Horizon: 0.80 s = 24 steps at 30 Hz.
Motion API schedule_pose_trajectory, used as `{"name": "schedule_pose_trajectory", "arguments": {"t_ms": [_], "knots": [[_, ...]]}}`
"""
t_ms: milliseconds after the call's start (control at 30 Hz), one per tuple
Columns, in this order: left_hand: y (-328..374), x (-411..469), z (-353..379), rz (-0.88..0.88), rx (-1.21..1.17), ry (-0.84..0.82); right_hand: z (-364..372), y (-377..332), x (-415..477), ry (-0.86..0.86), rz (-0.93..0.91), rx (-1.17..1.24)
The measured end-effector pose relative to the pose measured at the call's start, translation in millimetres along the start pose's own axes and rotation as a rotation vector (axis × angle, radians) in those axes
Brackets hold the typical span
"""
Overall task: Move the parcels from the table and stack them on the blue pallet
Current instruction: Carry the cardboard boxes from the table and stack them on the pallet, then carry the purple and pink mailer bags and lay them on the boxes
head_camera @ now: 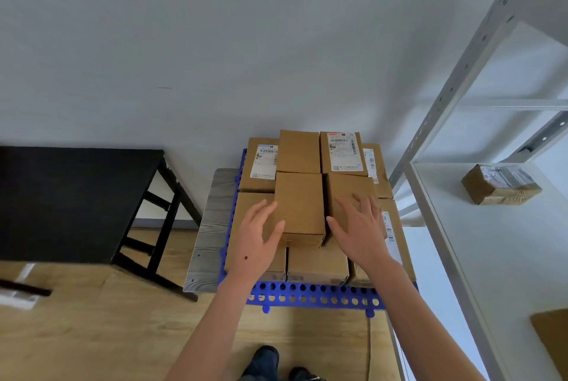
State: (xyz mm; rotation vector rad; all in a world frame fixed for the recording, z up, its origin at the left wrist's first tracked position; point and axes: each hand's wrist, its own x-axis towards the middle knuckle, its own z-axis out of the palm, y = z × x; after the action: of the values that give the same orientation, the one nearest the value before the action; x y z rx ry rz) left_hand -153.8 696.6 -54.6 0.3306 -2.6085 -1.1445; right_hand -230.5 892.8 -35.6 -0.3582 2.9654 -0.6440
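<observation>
- cardboard parcels point(316, 264) fill the blue pallet point(316, 296) toward 5 o'clock: four on top, five counted beneath, all partly hidden.
- left hand point(261, 236) and right hand point(359, 227), fingers straight, grasping nothing, flank the near top parcel point(299, 205).
- one shelf parcel point(501, 184) at 3 o'clock.
- black desk point(76, 196) at 9 o'clock, cut off.
</observation>
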Motion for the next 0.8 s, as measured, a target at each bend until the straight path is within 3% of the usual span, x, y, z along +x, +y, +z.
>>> {"name": "schedule_pose_trajectory", "arguments": {"t_ms": [300,467,800], "knots": [[16.3,-34.6,-65.8,0.034,-0.006,0.272,-17.8,-43.5,-9.2,-0.09,-0.233,0.241],[2.3,-59.4,-108.9,-0.034,0.004,0.423,-12.4,-92.3,-10.5,-0.152,-0.409,0.263],[-55.3,-80.2,-205.0,-0.229,-0.05,0.425,17.7,-219.7,-24.7,-0.251,-0.635,0.301]]}}
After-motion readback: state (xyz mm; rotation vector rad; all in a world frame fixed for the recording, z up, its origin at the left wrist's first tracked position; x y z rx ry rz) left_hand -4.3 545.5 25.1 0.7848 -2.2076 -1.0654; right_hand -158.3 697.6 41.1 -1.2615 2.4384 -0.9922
